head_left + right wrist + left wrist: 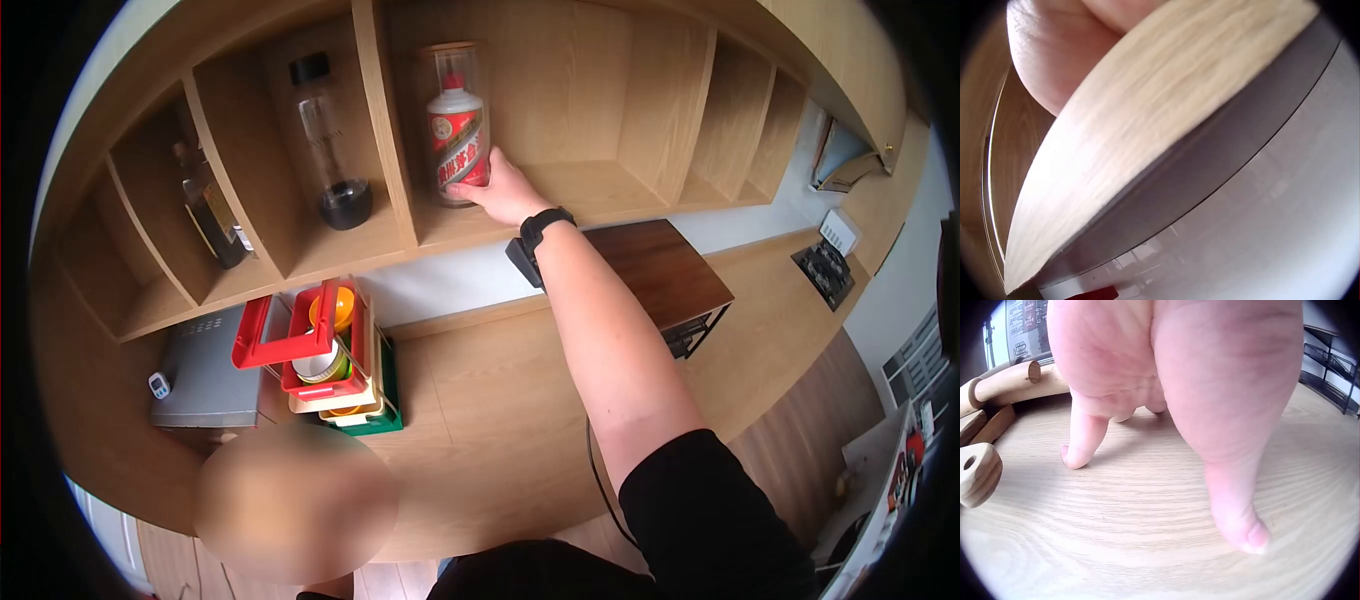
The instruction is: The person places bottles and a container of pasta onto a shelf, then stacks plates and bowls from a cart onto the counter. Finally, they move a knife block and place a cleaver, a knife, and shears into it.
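While the right hand [505, 190] curls its grip around the white-and-red bottle [459, 140] in a clear cylinder, that bottle stands upright, long axis vertical, in the wooden shelf [600, 190], middle compartment. Left hand [1166, 394]: fingers spread, two fingertips [1075, 456] pressing the pale wood-grain surface [1147, 550]. Three bottles total on the shelf, one per compartment.

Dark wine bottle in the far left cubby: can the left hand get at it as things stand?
Probably yes. The left hand rests on its fingertips on the counter, holding nothing, and the wine bottle leans in an open-fronted cubby with nothing before it.
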